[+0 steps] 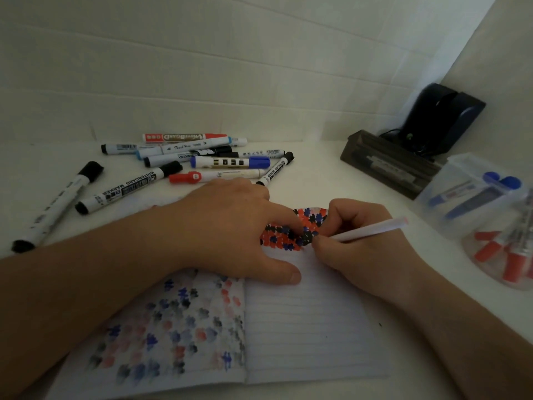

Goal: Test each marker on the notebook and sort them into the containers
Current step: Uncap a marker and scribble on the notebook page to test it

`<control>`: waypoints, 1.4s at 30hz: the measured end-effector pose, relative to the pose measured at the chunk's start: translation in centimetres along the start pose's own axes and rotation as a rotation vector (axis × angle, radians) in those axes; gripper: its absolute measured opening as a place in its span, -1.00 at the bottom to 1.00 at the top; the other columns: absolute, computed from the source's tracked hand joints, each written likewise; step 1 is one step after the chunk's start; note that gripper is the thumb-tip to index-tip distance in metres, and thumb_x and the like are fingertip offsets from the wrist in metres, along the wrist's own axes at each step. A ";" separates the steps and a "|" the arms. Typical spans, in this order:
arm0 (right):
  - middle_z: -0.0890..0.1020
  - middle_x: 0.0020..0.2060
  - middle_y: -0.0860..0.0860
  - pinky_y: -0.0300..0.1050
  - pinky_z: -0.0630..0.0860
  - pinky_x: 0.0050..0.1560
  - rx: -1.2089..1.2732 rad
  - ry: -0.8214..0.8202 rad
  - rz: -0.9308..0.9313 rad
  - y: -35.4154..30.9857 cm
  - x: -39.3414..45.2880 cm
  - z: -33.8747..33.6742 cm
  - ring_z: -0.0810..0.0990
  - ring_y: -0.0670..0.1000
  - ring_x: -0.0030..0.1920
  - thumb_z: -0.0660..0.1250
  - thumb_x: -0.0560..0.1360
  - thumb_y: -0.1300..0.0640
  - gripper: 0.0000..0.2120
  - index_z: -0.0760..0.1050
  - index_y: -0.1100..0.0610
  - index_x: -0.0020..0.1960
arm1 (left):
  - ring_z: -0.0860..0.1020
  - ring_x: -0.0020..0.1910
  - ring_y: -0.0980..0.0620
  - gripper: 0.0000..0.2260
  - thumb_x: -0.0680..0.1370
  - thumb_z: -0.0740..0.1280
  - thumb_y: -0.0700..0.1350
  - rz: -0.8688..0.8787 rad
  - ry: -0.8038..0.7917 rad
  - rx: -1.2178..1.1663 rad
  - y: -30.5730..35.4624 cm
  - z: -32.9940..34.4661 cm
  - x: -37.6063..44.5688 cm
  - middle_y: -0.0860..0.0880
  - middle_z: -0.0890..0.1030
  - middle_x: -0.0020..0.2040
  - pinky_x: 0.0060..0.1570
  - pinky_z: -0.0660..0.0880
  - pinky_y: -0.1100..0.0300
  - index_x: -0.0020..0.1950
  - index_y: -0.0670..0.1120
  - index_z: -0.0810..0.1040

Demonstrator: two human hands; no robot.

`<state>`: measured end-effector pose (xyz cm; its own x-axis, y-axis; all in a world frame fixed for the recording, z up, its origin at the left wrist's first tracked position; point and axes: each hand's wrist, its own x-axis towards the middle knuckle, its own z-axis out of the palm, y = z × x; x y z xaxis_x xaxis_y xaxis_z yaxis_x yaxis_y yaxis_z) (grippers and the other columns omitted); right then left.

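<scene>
two clear containers (450, 180) – blue-capped, red-capped markers; right hand (363, 241) grip holds marker (372, 229), left (230, 226) flat.

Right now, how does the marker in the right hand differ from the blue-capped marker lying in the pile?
The marker in the right hand is held tilted, tip down on the notebook; the blue-capped marker lies flat on the table, untouched. The held one's visible barrel is plain white, its cap not visible; the other bears a dark printed label and wears its cap. Both have white barrels. The right hand pinches the held marker.
</scene>
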<state>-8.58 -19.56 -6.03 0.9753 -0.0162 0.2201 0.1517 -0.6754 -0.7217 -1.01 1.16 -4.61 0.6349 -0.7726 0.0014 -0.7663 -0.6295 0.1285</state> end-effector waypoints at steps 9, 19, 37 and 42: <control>0.61 -0.43 0.10 -0.13 0.50 -0.43 0.028 0.042 -0.005 0.4 0.1 -0.1 0.57 0.10 -0.43 0.47 0.44 0.29 -0.81 0.53 0.18 -0.31 | 0.35 -0.09 0.19 -0.31 0.30 0.07 0.67 0.006 0.013 0.014 0.0 0.0 0.1 0.19 0.39 -0.11 -0.17 0.28 0.13 0.40 0.54 0.20; 0.60 -0.43 0.14 0.00 0.54 -0.38 0.050 0.051 0.014 0.4 0.1 0.0 0.59 0.21 -0.39 0.46 0.44 0.27 -0.82 0.53 0.23 -0.30 | 0.36 -0.06 0.16 -0.31 0.29 0.07 0.67 -0.002 -0.013 0.007 0.1 -0.1 0.0 0.20 0.38 -0.10 -0.13 0.29 0.12 0.40 0.54 0.18; 0.68 -0.31 0.01 -0.31 0.46 -0.41 0.377 0.060 -0.083 -1.0 -0.2 -1.0 0.59 -0.09 -0.37 0.54 0.47 0.13 -0.89 0.63 0.12 -0.13 | 0.57 0.02 0.24 -0.82 0.68 0.24 0.03 -0.036 0.174 -0.376 -0.4 0.7 0.5 0.21 0.63 0.05 0.07 0.55 0.18 0.28 0.15 0.41; 0.67 -0.33 0.07 -0.21 0.36 -0.44 0.504 0.038 -0.063 -0.2 0.0 -1.1 0.53 0.02 -0.39 0.30 0.43 0.12 -0.79 0.72 -0.02 -0.15 | 0.57 -0.02 0.28 -0.85 0.63 0.33 0.03 -0.018 0.184 -0.396 -0.2 0.4 0.4 0.20 0.64 0.04 -0.01 0.54 0.31 0.14 0.17 0.40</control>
<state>-8.78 -20.22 -5.10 0.9566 -0.0197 0.2907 0.2780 -0.2367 -0.9309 -0.66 0.90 -5.01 0.6820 -0.7118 0.1679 -0.6810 -0.5343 0.5007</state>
